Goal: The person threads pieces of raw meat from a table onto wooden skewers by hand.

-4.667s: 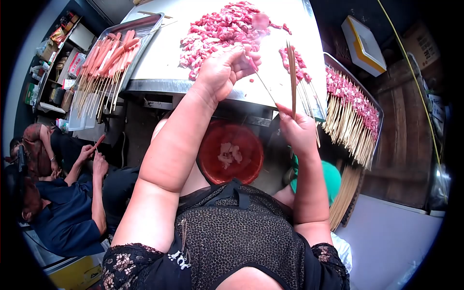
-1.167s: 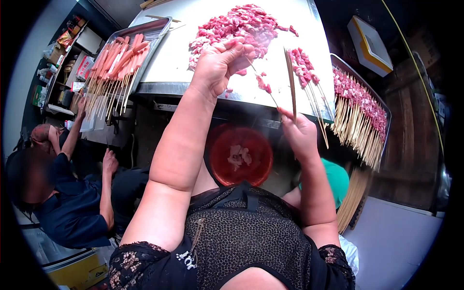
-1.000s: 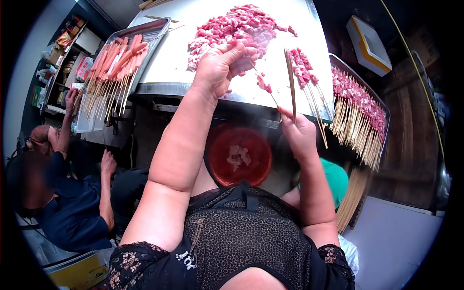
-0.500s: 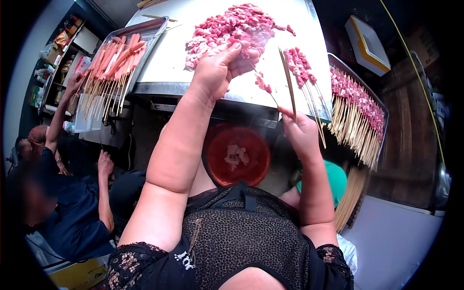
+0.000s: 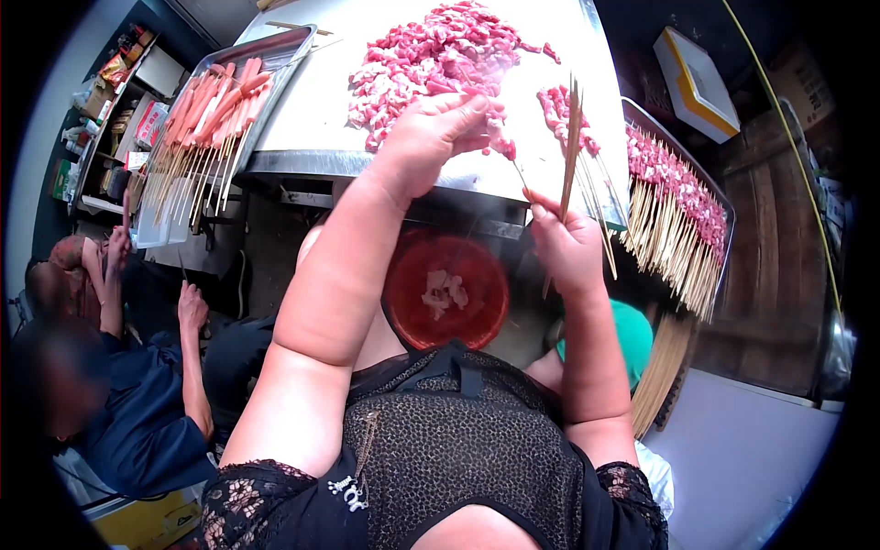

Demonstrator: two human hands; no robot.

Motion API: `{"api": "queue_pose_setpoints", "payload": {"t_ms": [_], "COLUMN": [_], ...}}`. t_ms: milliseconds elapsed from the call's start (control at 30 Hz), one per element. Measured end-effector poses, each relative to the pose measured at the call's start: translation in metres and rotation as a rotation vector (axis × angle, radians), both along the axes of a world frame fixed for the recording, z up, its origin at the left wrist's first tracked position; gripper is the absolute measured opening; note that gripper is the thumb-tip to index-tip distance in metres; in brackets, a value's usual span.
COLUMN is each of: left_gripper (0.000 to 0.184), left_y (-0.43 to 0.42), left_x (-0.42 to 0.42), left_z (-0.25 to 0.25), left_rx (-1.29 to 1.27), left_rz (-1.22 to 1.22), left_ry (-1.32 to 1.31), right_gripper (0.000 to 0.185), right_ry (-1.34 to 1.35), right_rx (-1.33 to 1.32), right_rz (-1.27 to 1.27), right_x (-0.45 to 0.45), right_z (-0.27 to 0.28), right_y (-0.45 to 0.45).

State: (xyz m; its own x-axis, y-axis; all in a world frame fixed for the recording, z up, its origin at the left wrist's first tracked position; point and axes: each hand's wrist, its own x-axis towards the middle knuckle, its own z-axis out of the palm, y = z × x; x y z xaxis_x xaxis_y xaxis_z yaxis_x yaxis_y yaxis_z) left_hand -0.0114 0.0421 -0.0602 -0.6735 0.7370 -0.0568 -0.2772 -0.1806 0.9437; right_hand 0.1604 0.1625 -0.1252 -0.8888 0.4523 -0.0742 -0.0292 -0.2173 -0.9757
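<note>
Holding hand: In the head view, right of centre, the right hand (image 5: 568, 247) is closed; thumb and fingers pinch the lower part of a skewer (image 5: 522, 178), and the same hand carries a bundle of bare sticks (image 5: 572, 137) pointing up the frame.
Meat hand: Upper centre, the left hand (image 5: 440, 137) is partly curled, fingers at the skewer's far part; whether they pinch a piece cannot be told.
Skewer position: Centre, slanting from the right hand toward the upper left, with meat pieces (image 5: 503, 147) along it next to the left fingers; its tip cannot be made out.
Meat pile: Upper centre, raw pink chunks (image 5: 431, 50) heaped on the white table (image 5: 307, 119), beyond the left hand.
Loaded sticks: Upper right of centre, a small group of meat skewers (image 5: 554, 103) lies near the bundle.
Right tray: Right of frame, a metal tray (image 5: 731, 220) bears rows of meat skewers.
Left tray: Upper left, another tray (image 5: 283, 92) bears skewered sausages (image 5: 215, 105).
Basin: Centre, a red basin (image 5: 401, 316) holds pale pieces (image 5: 445, 290).
Co-worker: Lower left, a person in dark blue (image 5: 137, 403).
</note>
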Motion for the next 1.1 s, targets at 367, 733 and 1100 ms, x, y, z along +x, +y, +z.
{"api": "queue_pose_setpoints", "payload": {"t_ms": [367,733,1100], "left_gripper": [0.018,0.017,0.019], "left_y": [-0.018,-0.006,-0.002], "left_x": [-0.030,-0.058,-0.061], "left_z": [-0.007,-0.006,0.004], "left_rx": [-0.752,-0.725,-0.286], "left_rz": [0.129,0.411,0.355], "left_ry": [1.155,1.471,0.493], "right_gripper": [0.025,0.025,0.025], "right_ry": [0.050,0.075,0.049], "right_rx": [-0.057,-0.072,-0.084], "right_rz": [-0.091,-0.090,-0.054], "right_x": [0.003,0.004,0.006], "right_z": [0.002,-0.004,0.002], "right_y": [0.004,0.005,0.006]}}
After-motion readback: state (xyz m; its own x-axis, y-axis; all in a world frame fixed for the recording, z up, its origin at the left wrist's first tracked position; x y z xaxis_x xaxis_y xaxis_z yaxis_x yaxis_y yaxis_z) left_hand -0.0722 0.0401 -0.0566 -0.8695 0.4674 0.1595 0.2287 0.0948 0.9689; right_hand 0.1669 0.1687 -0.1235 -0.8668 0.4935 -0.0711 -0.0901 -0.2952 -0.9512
